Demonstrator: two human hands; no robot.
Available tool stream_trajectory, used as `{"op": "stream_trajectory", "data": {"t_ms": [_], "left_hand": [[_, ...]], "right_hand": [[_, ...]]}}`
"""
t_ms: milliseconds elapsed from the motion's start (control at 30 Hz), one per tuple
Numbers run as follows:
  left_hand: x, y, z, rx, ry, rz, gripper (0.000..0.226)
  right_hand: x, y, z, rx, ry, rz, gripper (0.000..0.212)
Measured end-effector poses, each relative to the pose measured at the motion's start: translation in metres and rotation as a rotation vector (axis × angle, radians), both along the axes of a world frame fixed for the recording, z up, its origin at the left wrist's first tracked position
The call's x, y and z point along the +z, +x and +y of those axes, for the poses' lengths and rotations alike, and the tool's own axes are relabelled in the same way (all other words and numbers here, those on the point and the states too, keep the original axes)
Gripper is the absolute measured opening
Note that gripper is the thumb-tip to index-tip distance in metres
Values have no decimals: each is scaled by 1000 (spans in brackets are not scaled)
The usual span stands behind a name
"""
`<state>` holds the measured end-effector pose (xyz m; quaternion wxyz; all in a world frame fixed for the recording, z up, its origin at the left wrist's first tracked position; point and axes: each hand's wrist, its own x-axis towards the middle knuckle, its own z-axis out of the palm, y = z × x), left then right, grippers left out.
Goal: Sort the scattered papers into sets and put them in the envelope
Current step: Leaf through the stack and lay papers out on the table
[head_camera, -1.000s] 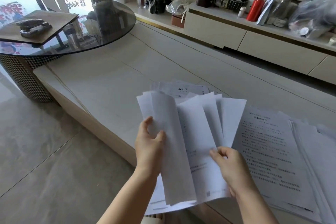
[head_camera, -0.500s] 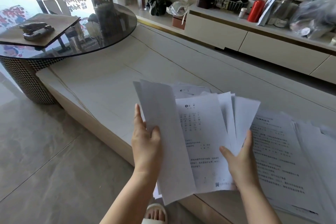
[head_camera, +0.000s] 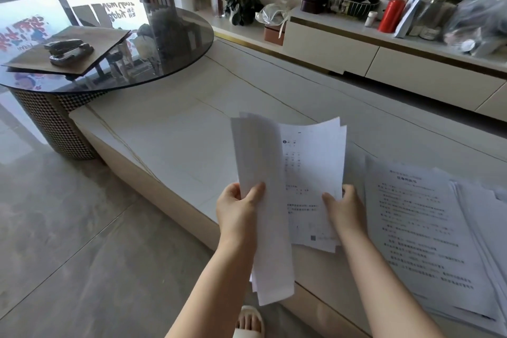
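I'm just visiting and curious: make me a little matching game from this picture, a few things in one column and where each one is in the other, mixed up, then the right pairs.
Things:
1. stapler
2. red bottle
3. printed sheet with a small square code
4. stack of printed pages

Places:
A. lying on the white table, to the right of the hands
B. held up between the left hand and the right hand
C. on the brown board on the round glass table
D. on the long white cabinet at the back

Pairs: 1-C, 2-D, 3-B, 4-A
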<state>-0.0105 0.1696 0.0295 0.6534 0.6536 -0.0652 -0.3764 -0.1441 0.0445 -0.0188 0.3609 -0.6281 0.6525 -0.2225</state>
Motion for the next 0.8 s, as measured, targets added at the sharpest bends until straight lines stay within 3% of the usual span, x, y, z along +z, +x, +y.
{"op": "stream_trajectory", "data": {"t_ms": [100, 133, 200, 267, 333, 400, 567, 700, 800], "left_hand": [[0, -2, -5, -9, -52, 112, 5], [-2, -3, -7, -14, -57, 181, 9], [-7, -7, -12, -31, -31, 347, 23], [-9, -14, -12, -79, -6, 517, 39], [-11, -24, -10, -143, 8, 628, 44], [-10, -35, -8, -187, 6, 680, 40], [-12, -46, -12, -182, 37, 581, 27], [-15, -25, -13, -17, 52, 403, 29], [-10, -11, -10, 32, -9, 316, 24]], "right_hand": [[8, -2, 16, 92, -162, 153, 51], [14, -4, 25, 127, -151, 66, 48], [32, -6, 51, 195, 60, -259, 43], [48, -9, 75, 263, 290, -480, 55], [53, -13, 93, 304, 349, -486, 74], [50, -18, 102, 262, 318, -473, 70], [31, -30, 83, 136, 236, -388, 11], [16, -54, 54, 27, 146, -315, 42], [8, -73, 41, -13, 63, -207, 34]]}}
